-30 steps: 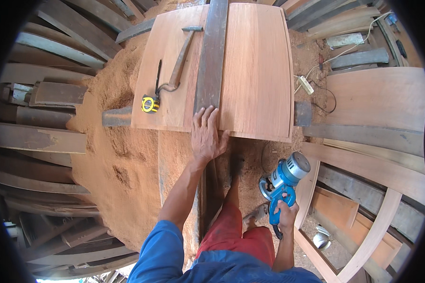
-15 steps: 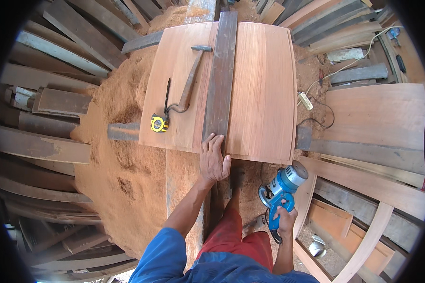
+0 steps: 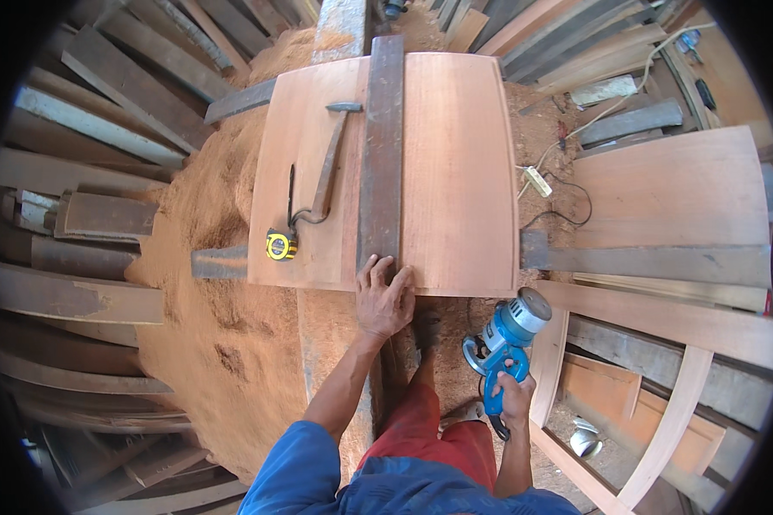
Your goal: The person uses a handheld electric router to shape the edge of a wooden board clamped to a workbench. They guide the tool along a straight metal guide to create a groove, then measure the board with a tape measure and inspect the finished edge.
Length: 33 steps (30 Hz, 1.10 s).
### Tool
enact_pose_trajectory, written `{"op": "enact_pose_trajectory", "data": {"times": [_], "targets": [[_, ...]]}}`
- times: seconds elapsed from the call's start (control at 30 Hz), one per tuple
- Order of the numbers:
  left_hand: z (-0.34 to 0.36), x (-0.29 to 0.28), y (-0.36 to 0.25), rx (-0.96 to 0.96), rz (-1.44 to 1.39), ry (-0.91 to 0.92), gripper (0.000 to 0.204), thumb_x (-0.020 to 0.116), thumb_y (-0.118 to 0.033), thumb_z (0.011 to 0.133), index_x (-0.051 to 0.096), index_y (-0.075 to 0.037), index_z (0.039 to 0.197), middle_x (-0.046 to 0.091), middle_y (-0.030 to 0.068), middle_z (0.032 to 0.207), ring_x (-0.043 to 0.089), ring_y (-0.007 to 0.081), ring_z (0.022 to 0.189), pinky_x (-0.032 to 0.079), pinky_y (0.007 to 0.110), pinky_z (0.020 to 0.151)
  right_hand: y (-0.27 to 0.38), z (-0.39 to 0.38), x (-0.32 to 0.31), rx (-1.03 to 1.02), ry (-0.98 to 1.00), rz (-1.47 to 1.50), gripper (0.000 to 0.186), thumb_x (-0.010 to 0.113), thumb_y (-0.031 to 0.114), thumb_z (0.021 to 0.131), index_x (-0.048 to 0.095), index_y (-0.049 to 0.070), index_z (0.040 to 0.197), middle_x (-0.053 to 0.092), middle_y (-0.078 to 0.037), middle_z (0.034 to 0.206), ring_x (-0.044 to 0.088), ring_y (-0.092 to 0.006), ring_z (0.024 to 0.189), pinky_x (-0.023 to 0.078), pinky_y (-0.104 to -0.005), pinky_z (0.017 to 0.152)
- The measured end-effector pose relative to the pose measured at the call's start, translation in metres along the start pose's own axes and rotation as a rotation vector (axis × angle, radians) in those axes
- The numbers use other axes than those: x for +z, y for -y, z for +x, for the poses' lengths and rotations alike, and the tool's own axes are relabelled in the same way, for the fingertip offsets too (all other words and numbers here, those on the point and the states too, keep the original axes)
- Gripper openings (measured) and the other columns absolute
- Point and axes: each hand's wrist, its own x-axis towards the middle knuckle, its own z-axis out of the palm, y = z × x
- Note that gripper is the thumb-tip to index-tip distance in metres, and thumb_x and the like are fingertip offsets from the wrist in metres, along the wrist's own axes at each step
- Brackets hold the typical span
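Board: dark, running near to far over the pale panel, apparently steadied at its near end by the left hand.
Left grip: fingers slightly spread, bent over that end; forearm reaching forward.
Router: blue, near right of the panel, seemingly held aside by its handle.
Right hand: wrapped around that handle, arm low.
Hammer, tape measure: panel's left side, presumably parked clear of the board.

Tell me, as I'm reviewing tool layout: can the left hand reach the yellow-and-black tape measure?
Likely yes: only bare light-brown wooden panel lies between the left hand, on the dark wooden board, and the tape measure.
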Motion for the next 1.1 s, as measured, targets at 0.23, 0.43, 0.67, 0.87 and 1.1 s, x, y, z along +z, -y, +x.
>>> {"op": "enact_pose_trajectory", "data": {"times": [0.23,0.43,0.67,0.87,1.1], "targets": [[-0.002,0.01,0.005,0.079,0.053,-0.017,0.032,0.07,-0.024,0.091,0.069,-0.014,0.122,0.053,0.0216,0.14,0.045,0.0485,0.135,0.039,0.06,0.113,0.0,-0.041,-0.04,-0.033,-0.032,0.198,0.025,0.066,0.0,0.09,0.063,0.003,0.115,0.065,-0.006,0.083,0.059,-0.012,0.056,0.049,-0.0277,0.052],[0.007,0.013,0.01,0.085,0.17,0.033,0.045,0.067,-0.028,0.092,0.058,-0.008,0.131,0.046,0.0279,0.151,0.039,0.0499,0.14,0.032,0.061,0.118,-0.01,-0.083,-0.094,-0.129,-0.184,0.38,0.024,0.066,0.001,0.09,0.064,0.004,0.114,0.065,-0.006,0.082,0.059,-0.0135,0.056,0.05,-0.0299,0.051],[-0.004,0.055,0.063,0.086,0.43,0.215,0.072,0.049,-0.052,0.107,0.035,-0.007,0.161,0.023,0.0216,0.172,0.021,0.044,0.157,0.023,0.062,0.123,-0.029,-0.128,-0.155,-0.179,-0.555,0.928,0.018,0.064,0.005,0.096,0.064,0.011,0.113,0.058,-0.003,0.072,0.059,-0.0163,0.06,0.052,-0.0344,0.052],[0.004,0.037,0.03,-0.048,0.634,0.415,0.07,0.035,-0.066,0.107,0.037,-0.02,0.159,0.017,0.0153,0.175,0.031,0.0455,0.152,0.035,0.064,0.116,-0.077,-0.187,-0.2,-0.339,-0.78,1.084,0.015,0.063,0.008,0.098,0.062,0.008,0.113,0.058,-0.005,0.078,0.061,-0.0203,0.063,0.055,-0.0406,0.054],[0.021,0.041,0.019,0.092,0.806,0.531,0.066,0.035,-0.054,0.11,0.034,-0.015,0.163,0.021,0.0332,0.169,0.025,0.0481,0.156,0.028,0.062,0.122,-0.152,-0.249,-0.198,-0.36,-1.034,1.305,0.006,0.062,0.01,0.097,0.063,0.004,0.098,0.058,-0.007,0.075,0.061,-0.0216,0.061,0.058,-0.0421,0.054]]}}
